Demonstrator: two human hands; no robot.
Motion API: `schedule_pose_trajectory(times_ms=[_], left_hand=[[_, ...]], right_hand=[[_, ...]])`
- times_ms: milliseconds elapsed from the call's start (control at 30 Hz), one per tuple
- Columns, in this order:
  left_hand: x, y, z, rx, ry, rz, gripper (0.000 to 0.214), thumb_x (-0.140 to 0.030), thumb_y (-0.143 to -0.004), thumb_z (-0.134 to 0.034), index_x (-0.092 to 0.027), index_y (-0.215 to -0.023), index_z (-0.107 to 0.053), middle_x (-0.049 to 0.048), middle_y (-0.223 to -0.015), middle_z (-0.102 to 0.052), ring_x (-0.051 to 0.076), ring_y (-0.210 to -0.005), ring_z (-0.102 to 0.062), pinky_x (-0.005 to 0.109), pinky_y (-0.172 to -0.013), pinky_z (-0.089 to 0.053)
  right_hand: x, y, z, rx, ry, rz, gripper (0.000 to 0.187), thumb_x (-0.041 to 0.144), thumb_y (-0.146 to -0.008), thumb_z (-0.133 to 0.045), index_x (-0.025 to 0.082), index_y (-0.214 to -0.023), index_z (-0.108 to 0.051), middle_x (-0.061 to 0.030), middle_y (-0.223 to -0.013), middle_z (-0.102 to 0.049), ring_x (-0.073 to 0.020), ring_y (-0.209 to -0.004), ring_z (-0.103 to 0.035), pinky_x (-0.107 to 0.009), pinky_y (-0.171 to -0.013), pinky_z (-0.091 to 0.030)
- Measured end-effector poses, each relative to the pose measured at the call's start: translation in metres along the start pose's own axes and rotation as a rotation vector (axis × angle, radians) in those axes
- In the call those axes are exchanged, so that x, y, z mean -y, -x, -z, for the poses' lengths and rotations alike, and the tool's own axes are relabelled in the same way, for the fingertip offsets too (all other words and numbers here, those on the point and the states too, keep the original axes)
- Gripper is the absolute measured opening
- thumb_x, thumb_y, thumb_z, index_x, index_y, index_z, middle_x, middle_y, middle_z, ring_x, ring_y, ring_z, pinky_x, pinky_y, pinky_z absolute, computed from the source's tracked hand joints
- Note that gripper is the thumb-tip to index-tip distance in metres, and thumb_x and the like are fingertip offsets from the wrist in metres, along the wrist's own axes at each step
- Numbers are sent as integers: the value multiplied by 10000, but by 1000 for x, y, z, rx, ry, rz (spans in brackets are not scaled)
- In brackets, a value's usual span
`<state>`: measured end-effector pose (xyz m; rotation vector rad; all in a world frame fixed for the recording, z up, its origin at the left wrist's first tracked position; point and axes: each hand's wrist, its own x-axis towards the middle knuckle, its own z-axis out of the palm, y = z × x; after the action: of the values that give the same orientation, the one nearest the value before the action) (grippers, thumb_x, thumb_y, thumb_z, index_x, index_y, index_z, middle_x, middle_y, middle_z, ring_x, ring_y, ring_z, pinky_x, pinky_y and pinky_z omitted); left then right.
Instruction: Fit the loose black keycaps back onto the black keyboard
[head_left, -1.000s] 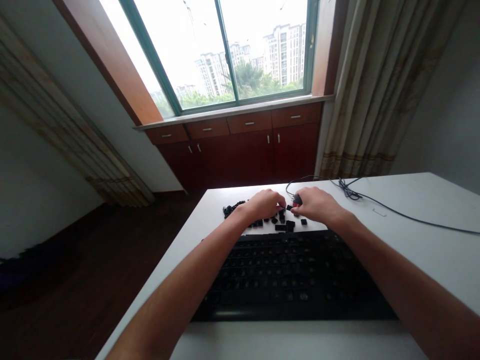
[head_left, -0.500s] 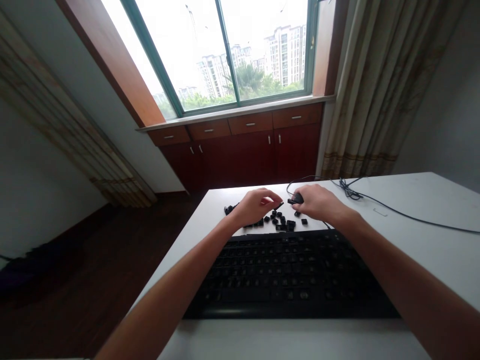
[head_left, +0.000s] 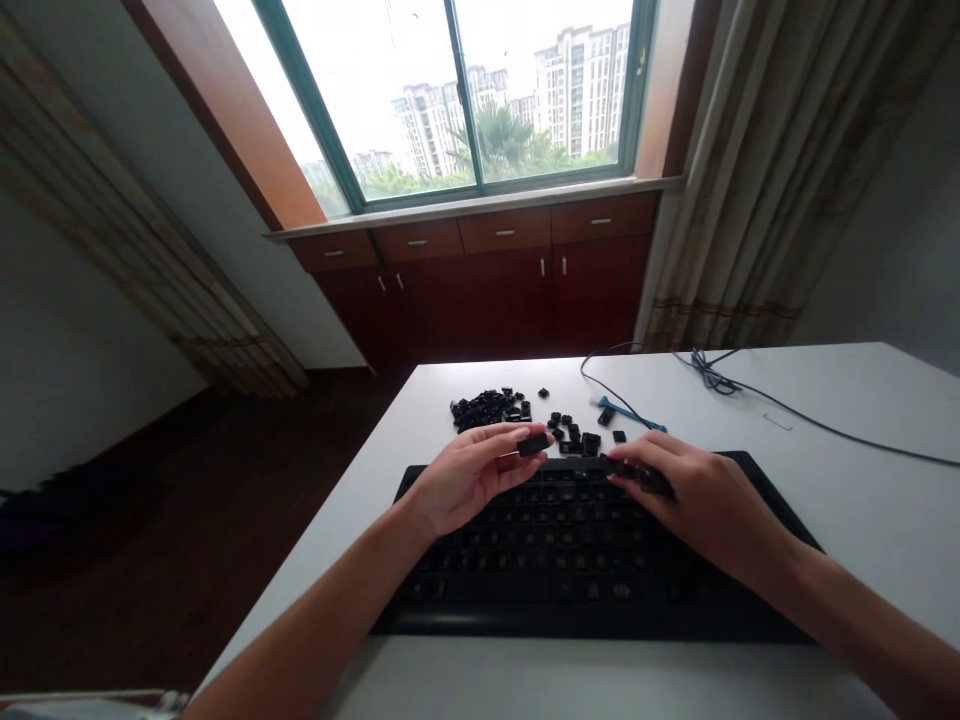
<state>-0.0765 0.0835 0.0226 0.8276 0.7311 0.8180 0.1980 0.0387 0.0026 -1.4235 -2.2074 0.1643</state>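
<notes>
The left hand (head_left: pixel 469 480) hovers above the upper left part of a black full-size computer keyboard (head_left: pixel 585 560), its fingers (head_left: pixel 510 450) pressed together with the thumb on a small, square black plastic keycap (head_left: pixel 533 445), which they pinch at the tips. The right hand (head_left: pixel 694 495) is over the upper right part of the keyboard, its fingers (head_left: pixel 630 452) curled and clamped on a dark, elongated black piece (head_left: pixel 637 475); the fingers partly hide it, so I cannot tell whether it is one keycap or several. Just beyond the keyboard, a loose heap of black plastic keycaps (head_left: pixel 484 408) lies on the white rectangular desk (head_left: pixel 862 510), with a smaller scatter of black keycaps (head_left: pixel 574 435) to its right, near the keyboard's top edge. A thin blue plastic strip (head_left: pixel 630 413) lies on the desk just right of that scatter, beside a thin dark cable (head_left: pixel 787 410) that runs across the desk and gathers in a loose tangle (head_left: pixel 712 375) near the far edge. Past the desk stands a dark red wooden cabinet with drawers (head_left: pixel 480 290), below a green-framed window (head_left: pixel 457 90) looking out on tall pale apartment blocks, and a beige striped curtain (head_left: pixel 757 180) hangs to its right, while a dark wooden floor (head_left: pixel 150 540) spreads to the left of the desk
</notes>
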Motion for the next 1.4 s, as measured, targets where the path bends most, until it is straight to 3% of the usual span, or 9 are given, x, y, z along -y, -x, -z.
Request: schedule_pose_trajectory(times_ms=[133, 333, 600, 833, 1000, 1200, 1400], left_hand=[[2, 2, -6, 15, 25, 18, 253, -173, -963, -614, -65, -1162, -727, 168, -1257, -694, 164, -1011, -717, 223, -969, -573], [11, 3, -12, 71, 19, 82, 280, -218, -981, -604, -61, -1184, -717, 172, -1268, -692, 157, -1038, -712, 235, -1017, -549], [18, 9, -16, 138, -15, 143, 319, -221, -921, -696, -115, -1221, -710, 143, -1172, -736, 169, -1055, -718, 266, -1021, -534], [22, 10, -17, 182, -50, 124, 309, -228, -938, -671, -123, -1227, -707, 142, -1220, -717, 175, -1081, -706, 319, -1069, -507], [25, 11, -22, 167, -236, 89, 430, -261, -833, -790, -156, -1240, -700, 123, -1195, -735, 175, -1057, -708, 283, -1006, -520], [32, 11, -29, 164, -342, -31, 390, -306, -835, -782, -182, -1200, -720, 95, -1132, -756, 180, -1011, -713, 260, -911, -536], [33, 11, -32, 149, -310, -36, 321, -310, -858, -758, -164, -1144, -748, 79, -1002, -766, 141, -879, -709, 245, -860, -551]], right_hand=[[1, 8, -1, -61, -45, 12, 205, 353, -945, -630, 282, -1137, -639, -12, -1111, -713, -191, -823, -724, -338, -778, -585], [9, 10, 2, -140, -93, 145, 168, 311, -963, -606, 257, -1122, -615, -36, -1076, -706, -178, -821, -716, -304, -757, -585], [13, 15, 2, -209, -141, 220, 220, 230, -940, -646, 239, -1143, -563, -41, -1040, -692, -157, -818, -680, -270, -694, -537], [13, 15, -1, -193, -154, 235, 207, 207, -934, -654, 236, -1115, -557, -37, -1019, -690, -143, -791, -668, -252, -678, -528], [15, 13, 0, -172, -169, 308, 209, 163, -924, -655, 233, -1109, -586, -46, -1052, -695, -152, -874, -690, -255, -745, -552], [19, 14, 0, -131, -145, 373, 348, 192, -935, -634, 237, -1277, -586, -51, -1037, -705, -144, -794, -698, -244, -681, -553], [18, 13, 1, -68, -182, 415, 512, 204, -912, -683, 244, -1394, -516, -51, -1053, -711, -136, -801, -694, -237, -683, -562]])
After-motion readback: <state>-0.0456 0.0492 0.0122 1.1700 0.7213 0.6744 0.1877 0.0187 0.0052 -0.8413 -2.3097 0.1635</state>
